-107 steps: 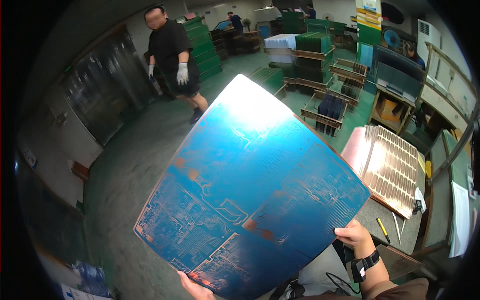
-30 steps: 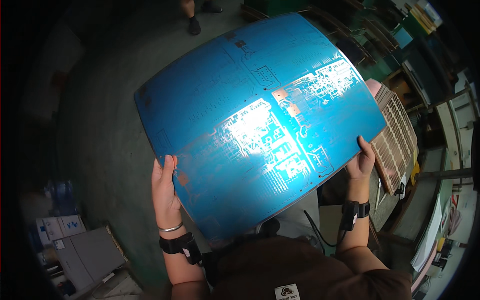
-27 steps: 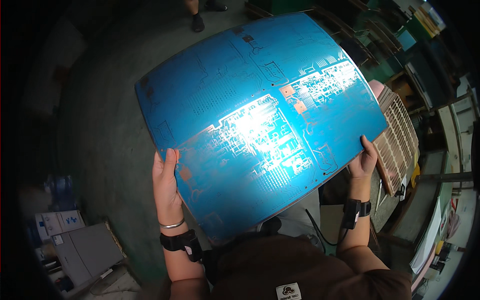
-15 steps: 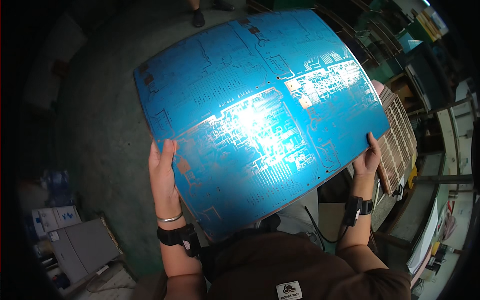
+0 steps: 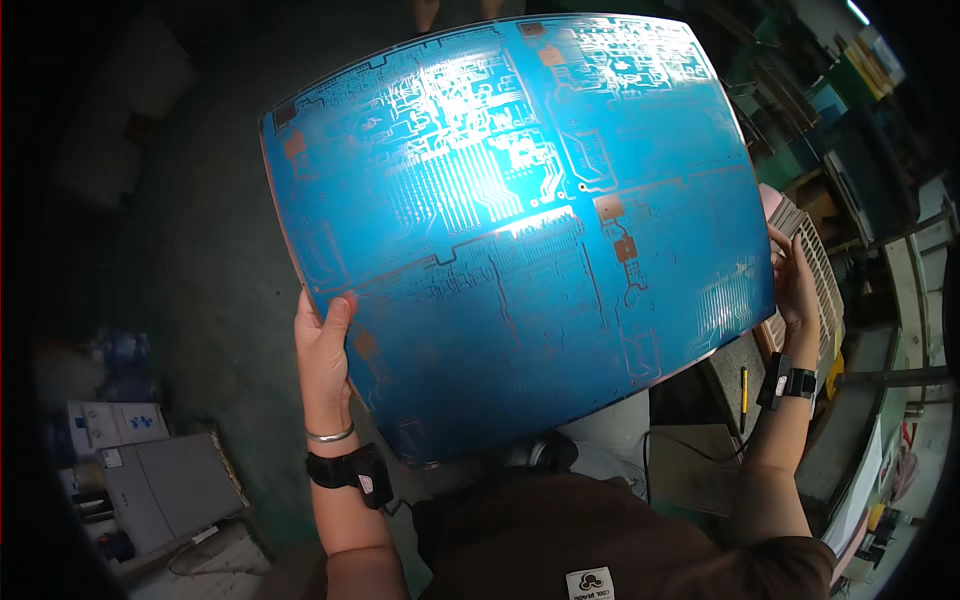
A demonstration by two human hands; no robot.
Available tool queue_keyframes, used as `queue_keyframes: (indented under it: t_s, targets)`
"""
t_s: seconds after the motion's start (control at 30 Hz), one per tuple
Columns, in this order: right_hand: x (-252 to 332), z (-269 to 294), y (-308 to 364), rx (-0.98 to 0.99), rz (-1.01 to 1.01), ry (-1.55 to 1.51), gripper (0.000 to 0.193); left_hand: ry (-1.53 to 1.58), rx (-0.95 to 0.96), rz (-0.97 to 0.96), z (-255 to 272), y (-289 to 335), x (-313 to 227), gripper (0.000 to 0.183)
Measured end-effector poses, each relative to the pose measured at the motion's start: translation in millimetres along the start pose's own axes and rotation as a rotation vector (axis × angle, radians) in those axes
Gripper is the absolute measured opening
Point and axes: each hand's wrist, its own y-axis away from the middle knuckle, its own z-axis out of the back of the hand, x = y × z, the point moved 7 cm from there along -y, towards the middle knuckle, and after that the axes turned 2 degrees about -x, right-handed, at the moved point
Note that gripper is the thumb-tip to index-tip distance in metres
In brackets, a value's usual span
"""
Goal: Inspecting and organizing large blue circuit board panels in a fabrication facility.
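Note:
A large blue circuit board panel [image 5: 470, 300] with copper traces is held up in front of me, and a bright glare lies across its upper half. My left hand [image 5: 325, 350] grips its left edge, thumb on the face and the other fingers hidden beneath. At the right edge is my right hand [image 5: 795, 290], its fingers bent against that edge and partly hidden by it. Close by that hand, a stack of brownish gridded panels [image 5: 822, 260] stands behind the board.
A yellow pen-like tool [image 5: 744, 398] lies on a grey surface at the right. Shelving [image 5: 890, 350] runs along the right side. Grey and white boxes [image 5: 170, 490] stand at lower left. Another person's legs [image 5: 425, 14] show beyond the panel's far edge.
The panel has tilted, and its glare has moved toward the far side. My right hand has shifted from the near right edge outward and up to the right edge. The left hand keeps its grip.

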Motion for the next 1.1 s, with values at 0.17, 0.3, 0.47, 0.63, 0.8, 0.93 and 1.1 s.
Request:
queue_keyframes:
  t_s: [0.17, 0.3, 0.47, 0.63, 0.8, 0.93, 1.1]
  targets:
    - [41, 10, -21, -0.253, 0.319, 0.221, 0.026, 0.050, 0.066, -0.138, -12, 4, -23, 0.036]
    - [45, 23, -30, -0.406, 0.480, -0.026, 0.016, -0.279, 0.071, -0.381, -24, -5, -30, 0.018]
    - [32, -21, -64, 0.434, 0.915, -0.345, 0.046, -0.476, 0.225, -0.725, -49, -2, -54, 0.015]
    - [11, -22, -39, 0.299, 0.848, -0.283, 0.046, -0.629, 0.165, -0.748, -69, -2, -52, 0.014]
    - [-13, -22, -19, 0.136, 0.747, -0.214, 0.045, -0.674, 0.184, -0.784, -79, 1, -55, 0.017]
    - [-38, -9, 17, -0.006, 0.666, -0.159, 0.045, -0.680, 0.164, -0.708, -71, 0, -46, 0.022]
    - [-56, 4, 48, -0.197, 0.580, -0.078, 0.045, -0.596, 0.017, -0.420, -67, -5, -20, 0.041]
